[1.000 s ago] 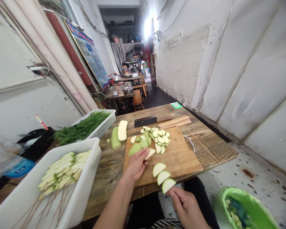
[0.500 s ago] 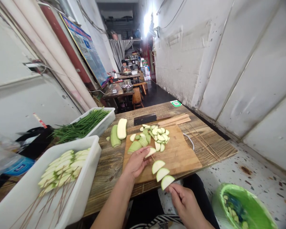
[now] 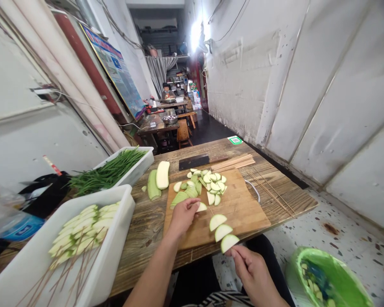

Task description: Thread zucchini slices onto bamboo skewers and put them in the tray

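Pinched in my left hand is a pale half-moon vegetable slice, held over the cutting board. My right hand grips a thin wooden skewer at its lower end, mostly hidden by the slices and my fingers. Three half-moon slices are threaded on it, the middle one spaced apart from the others. The skewer's bare tip points toward the left-hand slice, with a gap between them. Beyond my left hand, a pile of cut slices and a fanned row of green-edged slices lie on the board.
Two peeled vegetable pieces lie left of the board. Behind it are a cleaver and a skewer bundle. At left stand a white bin of skewered slices and a tray of green stalks. A green bucket stands at right.
My left hand with its slice has drawn back to the left from the skewer tip, widening the gap. My right hand and the loaded skewer have shifted slightly right.
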A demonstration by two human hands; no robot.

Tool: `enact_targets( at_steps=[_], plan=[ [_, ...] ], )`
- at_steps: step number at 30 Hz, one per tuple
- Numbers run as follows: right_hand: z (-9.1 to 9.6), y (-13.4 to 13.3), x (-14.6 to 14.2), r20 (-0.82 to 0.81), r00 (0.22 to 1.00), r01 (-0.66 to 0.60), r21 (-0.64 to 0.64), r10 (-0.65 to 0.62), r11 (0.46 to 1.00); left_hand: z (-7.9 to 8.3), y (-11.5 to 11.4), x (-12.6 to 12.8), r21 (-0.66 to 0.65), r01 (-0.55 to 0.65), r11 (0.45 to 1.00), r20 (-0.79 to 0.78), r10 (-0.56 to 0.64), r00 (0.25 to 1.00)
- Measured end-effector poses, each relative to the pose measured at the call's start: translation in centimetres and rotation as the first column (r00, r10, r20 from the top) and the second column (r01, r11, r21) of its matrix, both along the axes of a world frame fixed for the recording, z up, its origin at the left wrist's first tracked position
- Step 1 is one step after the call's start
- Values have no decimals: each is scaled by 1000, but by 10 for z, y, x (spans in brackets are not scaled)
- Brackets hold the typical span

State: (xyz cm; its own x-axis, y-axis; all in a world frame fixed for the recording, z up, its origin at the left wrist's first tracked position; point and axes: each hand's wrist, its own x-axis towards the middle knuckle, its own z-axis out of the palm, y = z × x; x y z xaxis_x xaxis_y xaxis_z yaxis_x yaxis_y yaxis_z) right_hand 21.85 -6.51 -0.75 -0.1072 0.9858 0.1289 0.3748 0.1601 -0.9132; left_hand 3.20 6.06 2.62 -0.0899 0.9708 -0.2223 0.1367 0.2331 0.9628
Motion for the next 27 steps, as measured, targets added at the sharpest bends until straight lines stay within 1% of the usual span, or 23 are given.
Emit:
enact_targets(
  at_steps=[3,5,10,13,19,21,22,24,25,27],
  plan=[
    [-1,-2,0,-5,1000,-20,-2,20,1000,2,-1,6,-104,-32,994,245,57,968],
    [-1,-3,-1,-3,999,-32,5,32,999,2,-1,9,-133,-47,990,321,87,943],
    [3,-3,-2,6,999,-45,33,45,998,2,-1,6,-143,-66,987,371,116,921],
    [3,-2,-2,10,998,-59,36,59,998,2,-2,5,-150,-40,988,382,95,919],
    [1,-1,-3,22,999,-42,36,41,998,-1,-2,6,-146,-14,989,373,68,925],
    [1,-1,-3,20,999,-42,26,41,999,-3,-1,5,-117,-33,993,292,66,954],
    [0,-1,-2,18,999,-43,18,43,999,-4,0,3,-88,-45,995,208,63,976],
    [-1,-2,-1,9,999,-35,-5,35,999,-7,2,-1,1,-32,999,-45,32,998],
    [-2,-2,0,3,1000,-23,-19,23,1000,-8,2,-3,53,5,999,-195,6,981],
    [-4,-1,2,-13,1000,10,-45,-10,999,-8,2,-6,133,111,985,-461,-38,887]
  ],
)
